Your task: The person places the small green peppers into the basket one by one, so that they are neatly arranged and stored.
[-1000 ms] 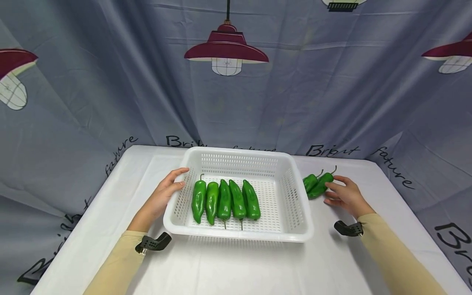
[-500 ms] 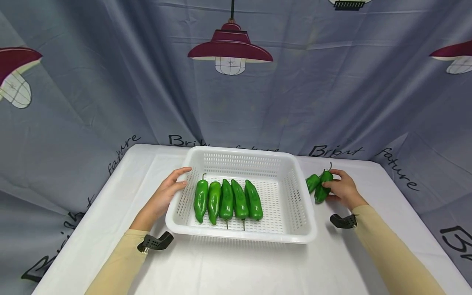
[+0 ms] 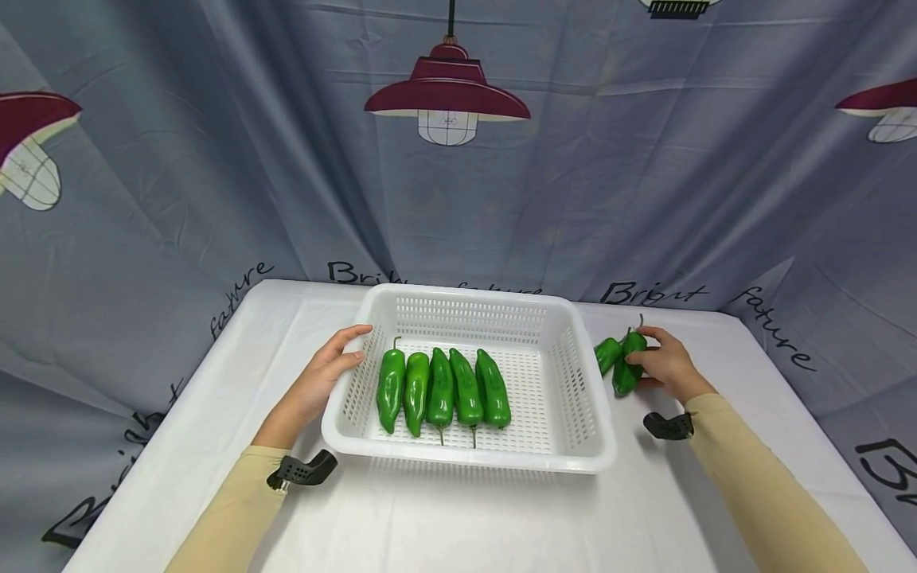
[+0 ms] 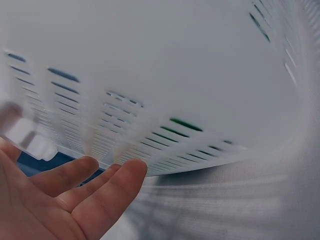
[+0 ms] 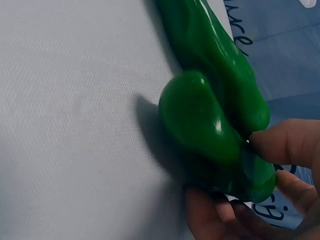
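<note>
A white plastic basket with slotted walls stands mid-table, several green peppers lying side by side in its left part. My left hand holds the basket's left rim. In the left wrist view its fingers lie along the outside of the slotted wall. Right of the basket, my right hand grips a green pepper between thumb and fingers; in the right wrist view this pepper is close to the cloth. Beside it rests another green pepper, partly hidden by the basket's wall.
A white cloth covers the table. Grey-blue curtains printed with lamps and lettering hang behind and at both sides. Each wrist wears a black device. The basket's bottom right is bare.
My right hand has moved slightly left and taken hold of the nearer pepper, which has turned more upright in the head view. The left hand stays at the basket's rim.
</note>
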The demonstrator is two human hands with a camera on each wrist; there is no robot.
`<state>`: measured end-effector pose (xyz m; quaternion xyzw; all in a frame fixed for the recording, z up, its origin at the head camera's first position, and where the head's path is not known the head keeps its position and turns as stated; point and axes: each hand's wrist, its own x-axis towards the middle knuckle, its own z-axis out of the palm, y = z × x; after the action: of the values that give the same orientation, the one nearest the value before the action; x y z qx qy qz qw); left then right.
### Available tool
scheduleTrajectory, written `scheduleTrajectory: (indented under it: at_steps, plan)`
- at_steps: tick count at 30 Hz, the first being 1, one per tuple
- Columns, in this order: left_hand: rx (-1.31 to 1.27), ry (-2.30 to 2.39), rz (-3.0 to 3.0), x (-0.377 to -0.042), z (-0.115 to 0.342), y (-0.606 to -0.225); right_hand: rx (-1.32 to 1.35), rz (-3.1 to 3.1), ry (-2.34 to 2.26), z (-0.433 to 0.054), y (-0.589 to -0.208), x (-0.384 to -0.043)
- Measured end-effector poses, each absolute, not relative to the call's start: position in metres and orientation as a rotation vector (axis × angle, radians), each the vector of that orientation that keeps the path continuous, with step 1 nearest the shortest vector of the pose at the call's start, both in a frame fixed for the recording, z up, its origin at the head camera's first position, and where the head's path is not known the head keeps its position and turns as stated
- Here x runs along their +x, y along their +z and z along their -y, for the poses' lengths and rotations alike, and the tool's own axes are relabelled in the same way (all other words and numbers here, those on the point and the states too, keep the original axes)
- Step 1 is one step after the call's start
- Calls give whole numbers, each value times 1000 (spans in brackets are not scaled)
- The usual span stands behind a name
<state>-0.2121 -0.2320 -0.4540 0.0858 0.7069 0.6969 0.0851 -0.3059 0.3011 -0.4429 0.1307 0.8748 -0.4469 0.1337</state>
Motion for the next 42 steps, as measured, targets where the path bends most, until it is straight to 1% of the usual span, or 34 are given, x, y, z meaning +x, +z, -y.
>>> scheduleTrajectory:
  at_steps: [7, 17, 27, 42]
  plan:
    - [251, 2077, -2115, -212, 232, -454, 338, -2535, -1233, -305, -441, -302]
    - [237, 2040, -2160, -212, 232, -451, 280, -2509, -1184, -317, -440, -280]
    - [234, 2032, -2164, -212, 231, -451, 259, -2488, -1212, -321, -439, -265]
    - [250, 2065, -2134, -212, 232, -453, 207, -2454, -1239, -321, -442, -255]
